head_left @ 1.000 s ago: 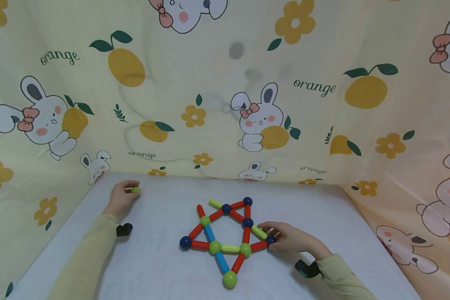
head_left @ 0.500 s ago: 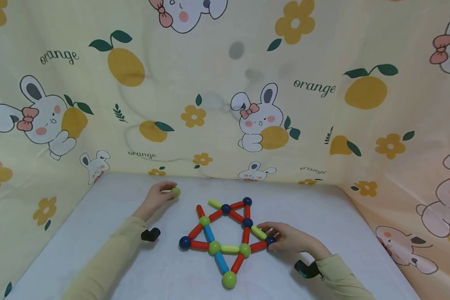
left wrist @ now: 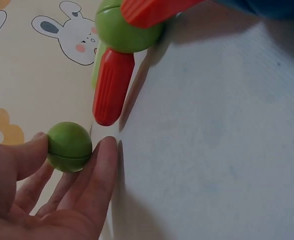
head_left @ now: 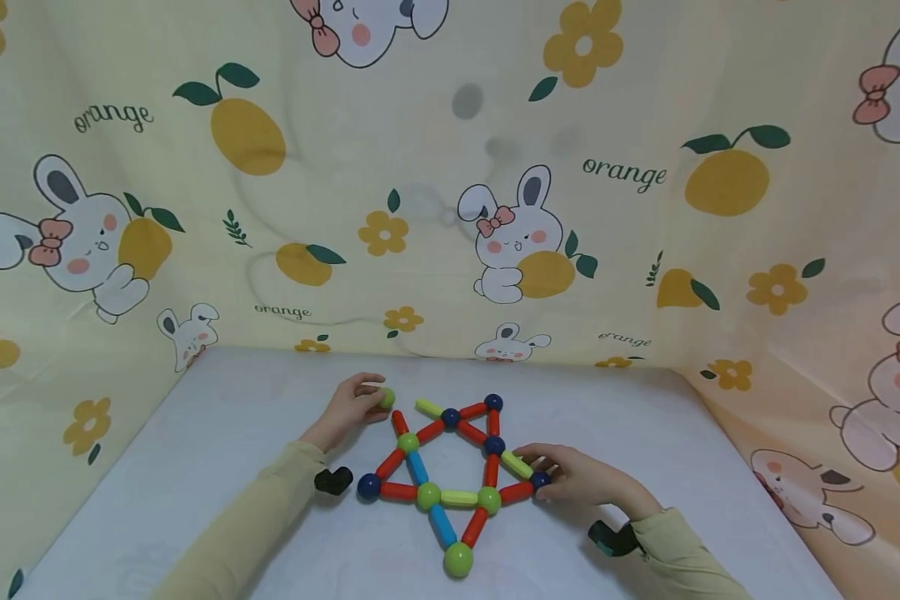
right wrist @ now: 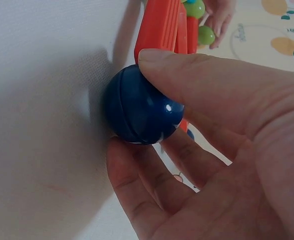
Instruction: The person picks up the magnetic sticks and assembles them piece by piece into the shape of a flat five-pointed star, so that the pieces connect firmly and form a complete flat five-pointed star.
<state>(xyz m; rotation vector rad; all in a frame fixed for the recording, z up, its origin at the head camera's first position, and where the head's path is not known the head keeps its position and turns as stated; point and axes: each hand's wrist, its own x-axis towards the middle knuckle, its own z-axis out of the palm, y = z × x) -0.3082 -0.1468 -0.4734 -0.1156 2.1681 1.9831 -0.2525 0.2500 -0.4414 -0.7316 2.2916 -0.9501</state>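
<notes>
A star-like frame of coloured rods and balls lies flat on the table. My left hand (head_left: 351,407) pinches a green ball (left wrist: 69,146) between thumb and fingers. That ball is close to the free end of a red rod (left wrist: 113,87), with a gap between them. The rod's other end meets another green ball (head_left: 408,442) of the frame. A light green rod (head_left: 428,408) also sticks out from a dark blue ball (head_left: 451,418). At the frame's right corner my right hand (head_left: 581,477) holds a dark blue ball (right wrist: 144,105), thumb and fingers around it.
The white table (head_left: 270,533) runs back to a patterned cloth (head_left: 420,167) that hangs behind and at both sides. Blue rods (head_left: 443,527) and a green ball (head_left: 459,559) form the frame's near part. A black wrist device (head_left: 334,481) sits under the left sleeve.
My left hand has carried the green ball rightward from the table's back left to beside the red rod's free end. My right hand stays on the dark blue ball.
</notes>
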